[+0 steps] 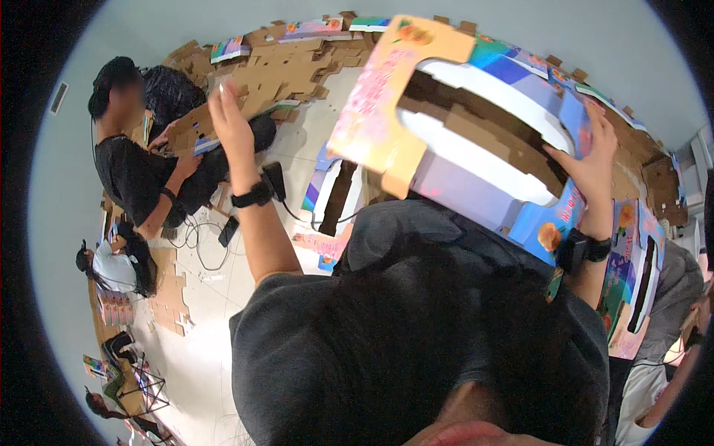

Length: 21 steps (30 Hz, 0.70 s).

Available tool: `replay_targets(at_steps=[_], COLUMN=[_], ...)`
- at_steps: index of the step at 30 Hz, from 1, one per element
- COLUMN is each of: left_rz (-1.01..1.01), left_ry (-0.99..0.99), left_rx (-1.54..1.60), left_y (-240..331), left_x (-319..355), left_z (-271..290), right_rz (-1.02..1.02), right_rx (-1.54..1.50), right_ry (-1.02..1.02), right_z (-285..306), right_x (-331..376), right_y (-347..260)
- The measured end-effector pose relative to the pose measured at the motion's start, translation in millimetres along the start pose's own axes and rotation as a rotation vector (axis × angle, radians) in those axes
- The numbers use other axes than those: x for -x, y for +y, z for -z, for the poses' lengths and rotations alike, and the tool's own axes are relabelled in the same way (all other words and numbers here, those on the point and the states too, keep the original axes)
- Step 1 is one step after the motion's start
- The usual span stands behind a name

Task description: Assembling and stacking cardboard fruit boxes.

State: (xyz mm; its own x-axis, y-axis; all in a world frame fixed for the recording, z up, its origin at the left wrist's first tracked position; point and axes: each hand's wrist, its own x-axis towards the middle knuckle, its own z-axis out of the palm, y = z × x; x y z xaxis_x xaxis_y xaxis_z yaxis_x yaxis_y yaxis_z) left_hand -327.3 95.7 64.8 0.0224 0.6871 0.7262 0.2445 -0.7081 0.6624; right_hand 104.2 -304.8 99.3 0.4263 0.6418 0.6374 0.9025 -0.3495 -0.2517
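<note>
A printed cardboard box (375,111), orange at one end and blue-purple along its sides, is held up tilted in front of me. Through its long rounded opening show white edges and brown cardboard. My right hand (593,152) grips the box's right end, thumb at the opening and fingers against the end panel. To the left, my left hand (234,130) is raised apart from the box, its fingers stretched upward and nothing in it. A similar printed box (318,197) with a dark slot stands low behind my left arm, partly hidden by my clothing.
Brown cardboard sheets (279,67) cover the floor ahead, with printed pieces (312,28) along the wall. At left, a person (137,178) in black handles brown cardboard. Cables (197,241) trail near them. Another printed box (632,271) and a person in grey (673,286) are close at right.
</note>
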Motion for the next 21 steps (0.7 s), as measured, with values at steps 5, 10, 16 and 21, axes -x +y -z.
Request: replay_targets(at_steps=[5, 10, 16, 21], left_rz=[0.509, 0.669, 0.649, 0.775], left_ry=[-0.318, -0.541, -1.062, -1.191], left_rx=[-0.201, -0.068, -0.556, -0.81], left_y=[-159.8, -234.1, -203.8, -166.5], left_x=[130.9, 283.0, 360.8, 377.5], left_z=[17.7, -18.3, -67.8, -87.4], right_rz=[-0.038, -0.134, -0.182, -0.209], right_rx=[0.063, 0.058, 0.03, -0.144], right_ry=[0.052, -0.018, -0.047, -0.087], right_z=[5.0, 15.5, 18.7, 13.7], right_x=[-3.4, -8.7, -14.3, -20.0], right_y=[22.9, 51.0, 70.5, 59.2])
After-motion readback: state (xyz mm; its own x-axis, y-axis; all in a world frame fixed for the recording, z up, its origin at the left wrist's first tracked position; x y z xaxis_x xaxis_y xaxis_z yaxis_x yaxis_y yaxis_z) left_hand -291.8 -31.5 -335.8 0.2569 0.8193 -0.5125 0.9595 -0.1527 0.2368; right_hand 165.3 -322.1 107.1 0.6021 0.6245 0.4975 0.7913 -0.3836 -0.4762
